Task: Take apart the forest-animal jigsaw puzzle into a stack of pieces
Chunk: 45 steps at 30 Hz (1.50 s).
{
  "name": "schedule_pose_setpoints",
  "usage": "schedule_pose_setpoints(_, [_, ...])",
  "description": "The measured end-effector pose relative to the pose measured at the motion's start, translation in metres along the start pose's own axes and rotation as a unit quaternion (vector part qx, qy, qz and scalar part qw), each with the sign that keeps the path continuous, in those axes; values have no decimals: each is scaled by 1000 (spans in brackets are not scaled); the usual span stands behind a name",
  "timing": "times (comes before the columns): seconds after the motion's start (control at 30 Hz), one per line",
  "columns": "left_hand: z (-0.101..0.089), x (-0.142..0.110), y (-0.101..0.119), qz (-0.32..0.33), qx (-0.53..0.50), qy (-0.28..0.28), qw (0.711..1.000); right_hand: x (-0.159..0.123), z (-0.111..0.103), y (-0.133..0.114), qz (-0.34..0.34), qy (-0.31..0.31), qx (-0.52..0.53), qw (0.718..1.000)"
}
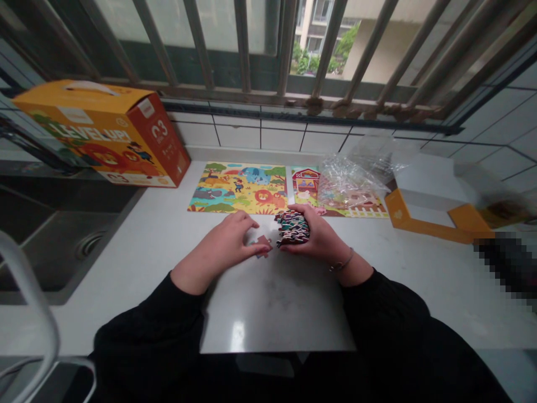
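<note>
A thick stack of jigsaw puzzle pieces [293, 228] is clasped edge-on in my right hand [316, 232], thumb on the near side and fingers on the far side. Just left of the stack is a reddish-brown and blue puzzle piece [262, 245], low over or on the white counter. My left hand [226, 240] reaches it from the left. Its thumb overlaps the piece, while the curved fingers stay apart from the thumb. Behind both hands lie a yellow animal picture sheet [243, 187] and a farm picture sheet [300, 193].
An orange "LEVEL UP!" box [104, 134] stands back left beside the sink [75, 246]. Crumpled clear plastic [352, 173] covers part of the farm sheet. An open orange-and-white box [432, 221] sits at right. A barred window [260, 50] and tiled wall [239, 134] are behind.
</note>
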<state>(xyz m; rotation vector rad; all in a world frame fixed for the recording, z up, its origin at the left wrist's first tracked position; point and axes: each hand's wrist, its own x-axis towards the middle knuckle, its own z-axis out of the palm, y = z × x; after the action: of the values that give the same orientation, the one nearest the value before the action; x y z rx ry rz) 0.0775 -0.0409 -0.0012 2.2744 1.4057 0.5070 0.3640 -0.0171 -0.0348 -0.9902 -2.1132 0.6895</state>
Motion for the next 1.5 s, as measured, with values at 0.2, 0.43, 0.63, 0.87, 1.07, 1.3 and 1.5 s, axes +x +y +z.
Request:
schedule_pose_setpoints(0.2, [6, -5, -5, 9, -5, -63, 998, -1, 5, 5, -41, -38, -28, 998])
schedule_pose_setpoints(0.43, [15, -1, -9, -25, -62, -45, 997, -2, 7, 8, -41, -35, -24, 998])
schedule_pose_setpoints(0.63, [11, 1, -10, -128, -65, -8, 990, -2, 7, 7, -33, -52, -8, 998])
schedule_pose_setpoints(0.87, [9, 5, 0, -111, -80, 51, 989, 1, 7, -1, -72, -91, 33, 993])
schedule_pose_setpoints(1.07, [15, 6, 10, -20, -130, -5, 991, -2, 10, 0, -43, -85, 39, 995])
schedule_pose_setpoints(1.3, [-40, -30, -41, -161, 48, -13, 986, -1, 6, -3, -28, -82, 29, 996])
schedule_pose_setpoints(1.5, [-48, -49, -65, -188, 60, -82, 977, -1, 6, -4, -26, -76, 27, 996])
